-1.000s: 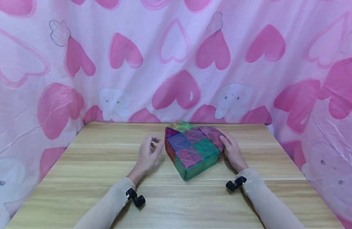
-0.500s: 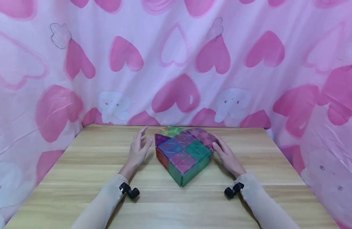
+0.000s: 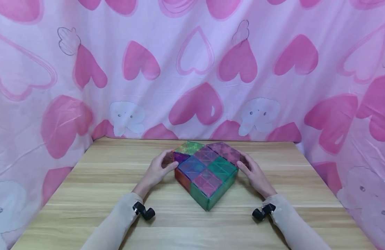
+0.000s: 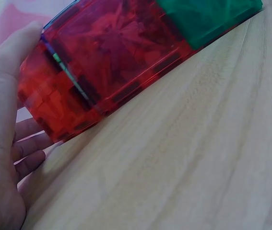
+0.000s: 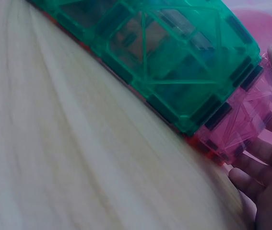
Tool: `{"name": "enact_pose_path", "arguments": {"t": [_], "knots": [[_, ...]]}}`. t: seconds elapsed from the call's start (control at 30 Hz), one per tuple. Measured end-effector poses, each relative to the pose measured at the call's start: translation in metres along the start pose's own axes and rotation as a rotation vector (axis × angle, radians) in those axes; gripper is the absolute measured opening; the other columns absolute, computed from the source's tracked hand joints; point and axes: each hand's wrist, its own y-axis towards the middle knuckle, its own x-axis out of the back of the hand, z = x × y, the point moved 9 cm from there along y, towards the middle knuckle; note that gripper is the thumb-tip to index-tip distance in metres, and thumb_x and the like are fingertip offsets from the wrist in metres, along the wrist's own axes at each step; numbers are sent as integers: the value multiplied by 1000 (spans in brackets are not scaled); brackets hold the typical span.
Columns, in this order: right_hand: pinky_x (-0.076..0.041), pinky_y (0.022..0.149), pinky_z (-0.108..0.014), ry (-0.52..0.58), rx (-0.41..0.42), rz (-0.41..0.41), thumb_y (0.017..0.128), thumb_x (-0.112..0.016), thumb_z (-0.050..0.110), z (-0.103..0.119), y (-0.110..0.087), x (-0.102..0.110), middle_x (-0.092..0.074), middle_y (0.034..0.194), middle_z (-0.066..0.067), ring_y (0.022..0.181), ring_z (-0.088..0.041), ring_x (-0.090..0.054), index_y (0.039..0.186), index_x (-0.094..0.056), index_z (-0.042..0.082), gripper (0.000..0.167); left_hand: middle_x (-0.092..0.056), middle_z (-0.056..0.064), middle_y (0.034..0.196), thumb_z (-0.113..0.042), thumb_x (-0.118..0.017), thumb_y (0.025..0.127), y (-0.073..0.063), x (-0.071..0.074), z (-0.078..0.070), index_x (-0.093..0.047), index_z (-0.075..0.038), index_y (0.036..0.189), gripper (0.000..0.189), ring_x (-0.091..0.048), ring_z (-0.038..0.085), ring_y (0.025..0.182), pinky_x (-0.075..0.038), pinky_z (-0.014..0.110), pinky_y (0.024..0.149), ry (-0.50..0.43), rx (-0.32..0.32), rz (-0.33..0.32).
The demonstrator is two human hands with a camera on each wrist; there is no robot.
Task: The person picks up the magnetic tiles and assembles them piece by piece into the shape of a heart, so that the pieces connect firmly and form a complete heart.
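A heart-shaped box of translucent magnetic tiles [image 3: 208, 160] lies on the wooden table, its point toward me. Its top mixes blue, purple, pink, green and yellow-green tiles; the walls show red and green. My left hand [image 3: 156, 170] holds the left lobe, thumb at the top edge and fingers round the far side. In the left wrist view, that thumb [image 4: 23, 45] touches the corner of a red wall tile [image 4: 119, 52]. My right hand [image 3: 254, 173] grips the right lobe likewise. Its fingers [image 5: 260, 158] lie against the pink side tile [image 5: 246, 117] in the right wrist view.
The wooden table [image 3: 198, 229] runs back to a pink curtain [image 3: 192, 83] with hearts and elephants, which also hangs along both sides. Small black wrist cameras [image 3: 144, 211] are strapped over the light sleeves.
My left hand was apart from the box, opened its fingers, and now holds the left lobe. The box has shifted slightly toward me. My right hand has stayed at the right lobe.
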Motion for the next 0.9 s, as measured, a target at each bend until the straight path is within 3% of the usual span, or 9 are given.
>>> {"name": "enact_pose_path", "arguments": {"t": [0.27,0.43,0.9], "knots": [[-47,106,-14,-4,0,30,118,-57,23,-1,-2,-2,-58,156,-20,134,-23,-59,172,-39,13,58,-74,17,132,-24,-80,104,-3,0,1,-60,-6,155,58,-69,35,123,-56,49,106,-1,1,11],[-48,105,-15,-1,-11,34,117,-59,23,-1,-1,-2,-60,153,-20,135,-31,-59,171,-39,13,59,-73,15,135,-26,-81,103,-3,0,1,-61,-10,154,57,-68,33,125,-55,50,107,8,37,15],[-47,106,-14,-20,-12,26,117,-58,26,0,-1,-1,-60,154,-20,135,-28,-59,172,-38,12,60,-73,14,136,-28,-80,103,-5,1,1,-60,-11,156,59,-69,32,123,-55,43,104,38,60,0]]}}
